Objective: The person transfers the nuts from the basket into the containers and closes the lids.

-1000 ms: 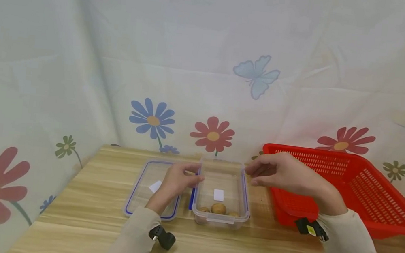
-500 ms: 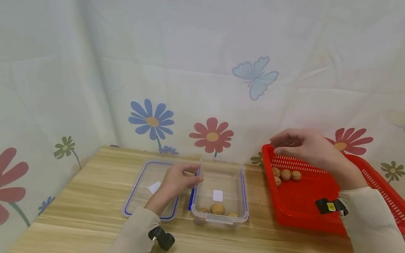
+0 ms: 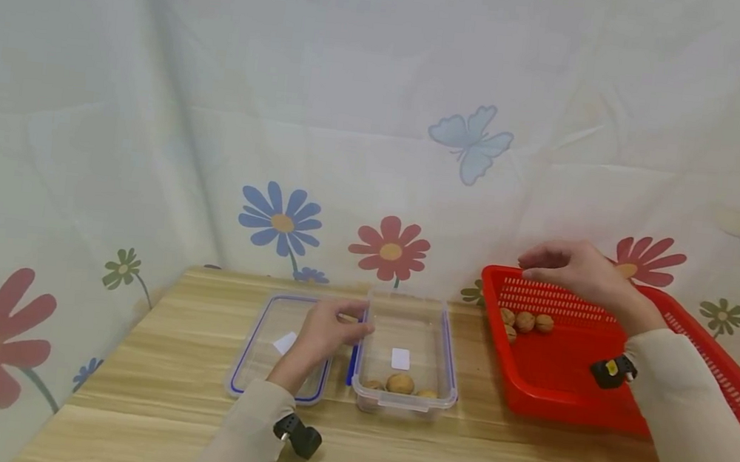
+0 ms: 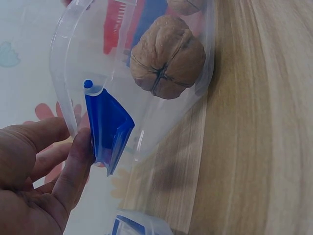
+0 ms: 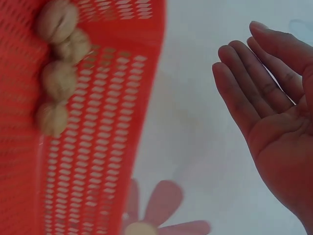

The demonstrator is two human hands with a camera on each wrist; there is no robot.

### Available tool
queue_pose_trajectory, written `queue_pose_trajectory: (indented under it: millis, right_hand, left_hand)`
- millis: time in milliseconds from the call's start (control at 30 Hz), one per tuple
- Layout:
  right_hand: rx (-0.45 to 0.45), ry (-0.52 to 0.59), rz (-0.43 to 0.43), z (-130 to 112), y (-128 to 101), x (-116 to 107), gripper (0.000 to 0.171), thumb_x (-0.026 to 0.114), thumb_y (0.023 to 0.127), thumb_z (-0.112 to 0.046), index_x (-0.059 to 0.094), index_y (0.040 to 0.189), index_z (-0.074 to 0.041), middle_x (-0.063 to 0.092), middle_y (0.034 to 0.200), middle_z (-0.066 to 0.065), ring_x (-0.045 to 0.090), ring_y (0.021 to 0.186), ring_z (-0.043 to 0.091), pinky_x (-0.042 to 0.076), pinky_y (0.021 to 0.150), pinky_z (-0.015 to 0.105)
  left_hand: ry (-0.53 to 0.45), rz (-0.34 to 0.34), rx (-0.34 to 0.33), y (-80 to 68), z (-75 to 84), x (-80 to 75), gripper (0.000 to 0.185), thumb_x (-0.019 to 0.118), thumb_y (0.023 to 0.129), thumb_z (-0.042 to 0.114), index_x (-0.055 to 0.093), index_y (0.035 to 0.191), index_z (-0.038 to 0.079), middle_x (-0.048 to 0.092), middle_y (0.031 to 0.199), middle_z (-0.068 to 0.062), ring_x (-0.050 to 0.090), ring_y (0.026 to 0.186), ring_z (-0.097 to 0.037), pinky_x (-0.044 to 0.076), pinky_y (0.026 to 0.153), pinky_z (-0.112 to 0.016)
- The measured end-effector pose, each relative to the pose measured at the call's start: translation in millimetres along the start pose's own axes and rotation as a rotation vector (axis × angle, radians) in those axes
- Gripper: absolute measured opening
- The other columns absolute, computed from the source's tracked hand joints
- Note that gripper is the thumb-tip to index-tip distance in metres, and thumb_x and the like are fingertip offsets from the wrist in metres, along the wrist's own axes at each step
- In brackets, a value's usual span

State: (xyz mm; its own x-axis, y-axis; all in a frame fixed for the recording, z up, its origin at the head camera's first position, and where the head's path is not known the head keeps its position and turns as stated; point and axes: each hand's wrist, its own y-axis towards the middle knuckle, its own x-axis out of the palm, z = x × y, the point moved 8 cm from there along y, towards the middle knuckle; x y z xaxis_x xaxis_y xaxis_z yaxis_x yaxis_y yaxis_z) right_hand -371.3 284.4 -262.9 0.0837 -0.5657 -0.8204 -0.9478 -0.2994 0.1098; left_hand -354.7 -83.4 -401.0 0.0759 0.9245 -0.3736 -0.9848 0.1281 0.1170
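Left hand [image 3: 323,334] grips the clear container [image 3: 406,353] by its left wall, near the blue latch [image 4: 108,126]. Right hand [image 3: 573,271], fingers loose and empty, hovers above walnuts [image 3: 525,321] at the red basket's [image 3: 568,399] far-left corner.

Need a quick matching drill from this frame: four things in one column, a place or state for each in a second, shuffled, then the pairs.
Column 1
1. left hand
2. right hand
3. lid
4. clear box

Column 2
A. lies flat on the table, left of the box
B. empty, palm open, above the red basket's back edge
C. holds walnuts at its near end
D. fingers at the box's blue side clip

Pairs: 1-D, 2-B, 3-A, 4-C
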Motion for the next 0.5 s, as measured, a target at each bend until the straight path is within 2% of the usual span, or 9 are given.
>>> queue_pose_trajectory:
  millis: [100, 333, 500]
  right_hand:
    - [0.028, 0.004, -0.006, 17.2, 2.9, 2.3, 0.049, 0.079, 0.098, -0.031, 0.069, 0.137, -0.004, 0.073, 0.129, 0.015, 0.069, 0.112, 0.037, 0.058, 0.100, 0.056]
    - [0.023, -0.009, -0.044, 48.8, 9.7, 10.8, 0.041, 0.078, 0.099, -0.018, 0.069, 0.134, 0.002, 0.072, 0.126, 0.021, 0.069, 0.110, 0.039, 0.058, 0.099, 0.058]
    - [0.064, -0.008, -0.083, 69.1, 11.7, 16.3, 0.043, 0.078, 0.099, -0.018, 0.068, 0.136, 0.002, 0.071, 0.129, 0.023, 0.069, 0.110, 0.036, 0.057, 0.099, 0.059]
  left_hand:
    - [-0.005, -0.003, 0.002, 0.6, 0.3, 0.5, 0.047, 0.083, 0.094, 0.011, 0.069, 0.138, 0.001, 0.071, 0.131, -0.019, 0.078, 0.089, -0.025, 0.066, 0.078, -0.037]
    - [0.003, 0.000, -0.011, -0.5, 0.3, -0.2, 0.047, 0.083, 0.095, 0.013, 0.069, 0.139, 0.003, 0.071, 0.132, -0.017, 0.078, 0.090, -0.024, 0.065, 0.079, -0.037]
    - [0.011, 0.004, -0.018, -0.8, -1.0, 0.0, 0.047, 0.083, 0.095, 0.013, 0.070, 0.139, 0.004, 0.071, 0.132, -0.017, 0.078, 0.090, -0.023, 0.065, 0.079, -0.036]
